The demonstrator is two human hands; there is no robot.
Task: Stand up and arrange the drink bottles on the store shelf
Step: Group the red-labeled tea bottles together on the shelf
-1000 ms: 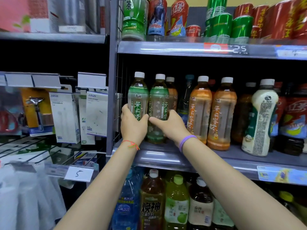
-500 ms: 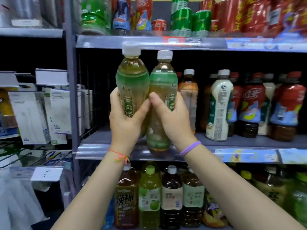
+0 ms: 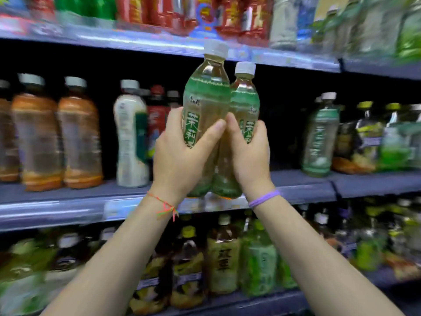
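My left hand (image 3: 180, 153) grips a green-labelled tea bottle (image 3: 205, 99) with a white cap, held upright in the air. Pressed against its right side is a second, matching green tea bottle (image 3: 245, 103), which my right hand (image 3: 249, 153) grips. Both bottles hang in front of the middle shelf (image 3: 303, 179), their bases just above its front edge. Behind them the shelf shows a dark gap. A third bottle of the same green tea (image 3: 320, 135) stands on the shelf to the right of that gap.
Orange tea bottles (image 3: 79, 137) and a white bottle (image 3: 131, 135) stand at the left of the middle shelf. Mixed bottles (image 3: 369, 142) fill its right end. The upper shelf (image 3: 136, 39) carries red and green cans; the lower shelf holds several bottles (image 3: 223, 258).
Both hands have carried the two green tea bottles to the right along the shelf, from its left end to a gap past the white bottle. The view has swung right with them.
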